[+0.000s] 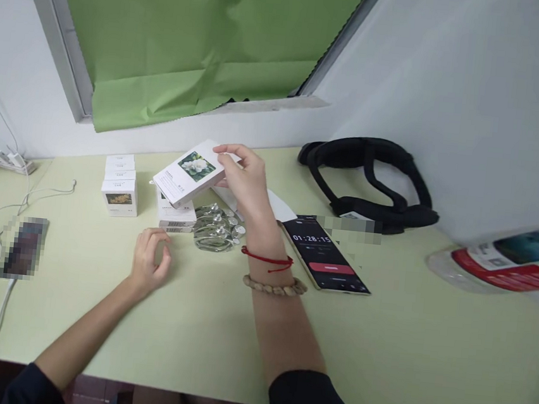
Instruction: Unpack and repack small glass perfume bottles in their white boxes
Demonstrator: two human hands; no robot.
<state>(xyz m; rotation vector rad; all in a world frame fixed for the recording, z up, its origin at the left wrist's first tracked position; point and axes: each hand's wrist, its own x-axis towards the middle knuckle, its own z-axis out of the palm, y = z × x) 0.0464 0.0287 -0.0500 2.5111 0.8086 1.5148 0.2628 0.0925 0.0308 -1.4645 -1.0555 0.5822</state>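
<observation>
My right hand point(246, 177) grips a small white box point(169, 178) by its right end, thumb on top. A white flower on green leaves is printed on the raised, tilted box. Below it, a short stack of similar white boxes point(179, 217) lies on the table, partly covered from view. Just in front of that stack rests my left hand point(150, 260), loosely curled with a gap between thumb and fingers, holding nothing. Several clear packets with round silvery pieces point(217, 229) lie right of the stack. Further left, several white boxes point(121, 197) stand in a row, the front one with a yellow picture.
A phone with a running timer point(324, 252) lies right of my forearm, over white paper point(281, 207). Behind it sits a black headset strap point(372, 174). A bottle with a red label point(507, 260) is at right. At left are a charging phone point(24, 248) and white cables point(1, 319).
</observation>
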